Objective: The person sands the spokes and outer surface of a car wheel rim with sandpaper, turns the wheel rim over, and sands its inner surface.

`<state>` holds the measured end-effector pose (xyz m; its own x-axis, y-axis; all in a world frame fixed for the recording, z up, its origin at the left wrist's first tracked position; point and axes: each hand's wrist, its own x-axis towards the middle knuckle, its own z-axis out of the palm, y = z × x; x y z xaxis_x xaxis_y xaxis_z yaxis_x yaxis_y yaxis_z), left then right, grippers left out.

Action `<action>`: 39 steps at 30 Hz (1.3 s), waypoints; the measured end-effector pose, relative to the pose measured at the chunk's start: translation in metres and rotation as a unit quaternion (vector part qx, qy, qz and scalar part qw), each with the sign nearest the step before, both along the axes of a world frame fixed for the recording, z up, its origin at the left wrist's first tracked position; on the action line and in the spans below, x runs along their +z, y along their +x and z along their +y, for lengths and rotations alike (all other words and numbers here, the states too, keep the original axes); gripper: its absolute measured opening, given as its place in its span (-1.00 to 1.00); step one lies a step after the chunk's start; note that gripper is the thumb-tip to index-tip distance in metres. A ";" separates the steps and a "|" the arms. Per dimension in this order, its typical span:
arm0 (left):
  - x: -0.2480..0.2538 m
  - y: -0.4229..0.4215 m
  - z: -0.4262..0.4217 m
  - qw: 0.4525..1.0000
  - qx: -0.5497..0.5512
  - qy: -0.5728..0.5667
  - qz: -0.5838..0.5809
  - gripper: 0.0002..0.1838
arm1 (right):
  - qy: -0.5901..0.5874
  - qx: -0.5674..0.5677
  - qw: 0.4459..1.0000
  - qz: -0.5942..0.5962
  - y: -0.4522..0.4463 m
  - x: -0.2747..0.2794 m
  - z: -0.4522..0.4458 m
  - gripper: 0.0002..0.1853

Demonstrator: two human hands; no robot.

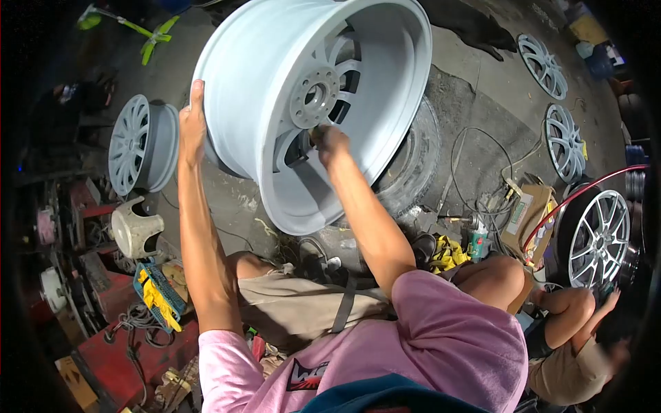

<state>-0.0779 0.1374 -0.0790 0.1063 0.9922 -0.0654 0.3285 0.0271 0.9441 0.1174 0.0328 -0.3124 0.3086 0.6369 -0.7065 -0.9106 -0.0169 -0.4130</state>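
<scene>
A large light-grey wheel rim (237, 76) stands tilted in front of me, its hollow back side facing me. My left hand (192, 125) grips the rim's outer edge at the left, thumb pointing up along it. Inside the barrel, just below the hub (315, 98), my right hand (330, 143) is closed around something small and dark that I cannot make out, close to the spokes. A black tire (421, 155) lies on the floor behind and below the rim.
Another grey rim (131, 146) stands at the left, near a white stool (136, 229). A blue basket (160, 292) holds yellow cloth. Wheel faces (566, 143) and a silver-spoked wheel (597, 237) are at the right. Cables, a green tool (477, 241) and a seated person (571, 365) are nearby.
</scene>
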 end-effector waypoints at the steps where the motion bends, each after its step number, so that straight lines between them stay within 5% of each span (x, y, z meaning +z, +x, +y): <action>1: 0.003 0.004 -0.002 1.000 -0.002 -0.001 -0.001 -0.04 | 0.032 -0.005 0.997 0.071 0.015 0.003 -0.007 -0.81; 4: 0.010 0.006 -0.003 1.000 -0.008 -0.008 -0.008 -0.05 | 0.073 -0.106 0.987 0.097 0.033 0.041 -0.041 -0.78; 6: 0.010 0.002 -0.001 0.999 0.001 -0.013 0.032 -0.07 | 0.041 -0.132 0.990 0.033 0.033 -0.006 -0.028 -0.87; 8: 0.008 0.003 -0.001 0.999 0.004 0.000 0.032 -0.07 | -0.172 0.004 0.938 -0.299 0.037 -0.037 -0.004 -0.80; 12: 0.005 0.002 0.001 0.999 0.009 0.010 0.034 -0.08 | -0.137 0.003 0.922 -0.361 0.009 -0.107 0.048 -0.79; 14: 0.002 -0.002 0.002 1.000 0.005 -0.001 0.030 -0.08 | -0.096 0.002 0.942 -0.321 0.021 -0.057 0.020 -0.79; 16: 0.000 -0.004 0.006 1.000 0.001 -0.008 0.025 -0.08 | 0.082 0.030 0.993 -0.073 0.057 -0.010 -0.015 -0.77; 20: -0.002 -0.005 0.007 0.999 0.010 -0.006 0.036 -0.08 | 0.082 -0.008 0.992 -0.096 0.099 -0.036 0.005 -0.75; 22: 0.000 -0.003 0.007 0.999 0.013 0.018 0.040 -0.08 | -0.116 0.065 0.881 -0.454 0.107 -0.071 0.040 -0.74; 23: 0.002 -0.004 0.006 0.998 0.016 0.019 0.060 -0.08 | -0.112 0.065 0.881 -0.455 0.101 -0.069 0.048 -0.74; 25: 0.002 -0.003 0.005 0.997 0.019 0.025 0.074 -0.09 | -0.124 0.082 0.774 -0.615 0.083 -0.054 0.064 -0.75; 26: 0.003 -0.003 0.004 0.997 0.020 0.026 0.073 -0.09 | -0.123 0.082 0.773 -0.616 0.086 -0.050 0.058 -0.75; 28: 0.005 -0.002 0.006 0.996 0.021 -0.009 0.081 -0.10 | 0.078 0.097 0.957 -0.261 0.102 -0.007 0.027 -0.74; 30: 0.003 -0.001 0.006 0.998 0.019 -0.005 0.054 -0.09 | 0.094 0.112 0.963 -0.226 0.132 0.000 0.016 -0.76; 33: 0.004 0.002 0.002 0.999 0.012 0.007 0.038 -0.06 | 0.046 0.041 0.923 -0.380 0.150 -0.011 0.056 -0.78; 35: 0.001 0.000 0.003 0.999 0.017 0.018 0.044 -0.03 | -0.017 -0.024 0.808 -0.588 0.149 -0.029 0.087 -0.79; 36: -0.001 -0.003 0.004 0.999 0.021 0.022 0.042 -0.03 | -0.012 -0.024 0.807 -0.590 0.143 -0.021 0.090 -0.79; 38: -0.002 -0.007 0.005 0.996 0.020 0.017 0.084 -0.01 | -0.030 0.071 0.689 -0.721 0.130 -0.006 0.086 -0.76; 39: -0.001 -0.008 0.005 0.996 0.023 0.018 0.082 -0.01 | 0.101 0.092 0.787 -0.602 0.137 -0.023 0.080 -0.75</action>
<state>-0.0861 0.1429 -0.0800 0.0518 0.9978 -0.0420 0.4782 0.0121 0.8781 0.2543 0.1132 -0.3356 0.5668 0.8105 0.1479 0.1519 0.0736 -0.9856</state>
